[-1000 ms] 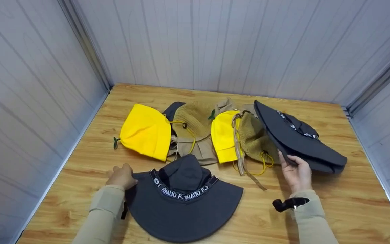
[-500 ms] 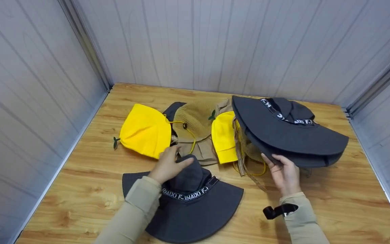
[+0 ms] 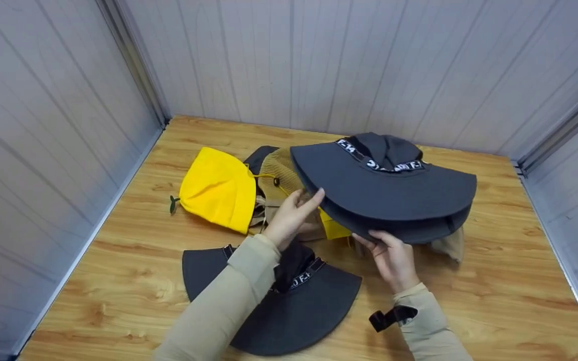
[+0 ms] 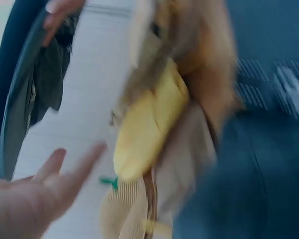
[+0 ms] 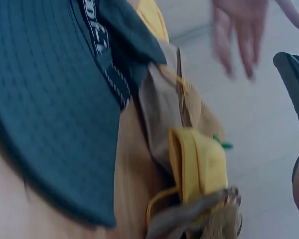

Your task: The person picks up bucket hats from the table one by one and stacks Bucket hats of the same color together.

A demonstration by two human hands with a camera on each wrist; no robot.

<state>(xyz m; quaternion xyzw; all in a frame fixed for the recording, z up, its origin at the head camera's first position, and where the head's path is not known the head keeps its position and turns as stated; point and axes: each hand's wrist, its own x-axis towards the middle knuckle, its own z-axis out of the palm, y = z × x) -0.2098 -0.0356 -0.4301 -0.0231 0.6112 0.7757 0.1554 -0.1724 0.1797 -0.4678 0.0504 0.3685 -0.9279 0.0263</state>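
Observation:
My right hand (image 3: 392, 260) pinches the near edge of a dark grey wide-brimmed sun hat (image 3: 384, 195), raised and tilted above the pile. A second grey brim layer shows beneath its top brim. My left hand (image 3: 291, 220) is at the left edge of this brim, thumb and fingers extended; in the left wrist view the left hand (image 4: 30, 204) appears spread and apart from the brim (image 4: 15, 84). Another dark grey sun hat (image 3: 314, 311), with a white-lettered band, lies on the table in front, partly covered by my left forearm.
Left of the pile lies a yellow hat (image 3: 219, 190) with a green sprout tip. Tan hats (image 3: 271, 173) and a second yellow hat (image 3: 334, 228) are partly hidden behind the raised hat. Panel walls (image 3: 369, 65) enclose the wooden table (image 3: 113, 281) behind and on both sides.
The right hand has brought the raised grey hat leftward, over the pile. My left hand has left the front hat's brim and moved right and up to the raised hat's edge.

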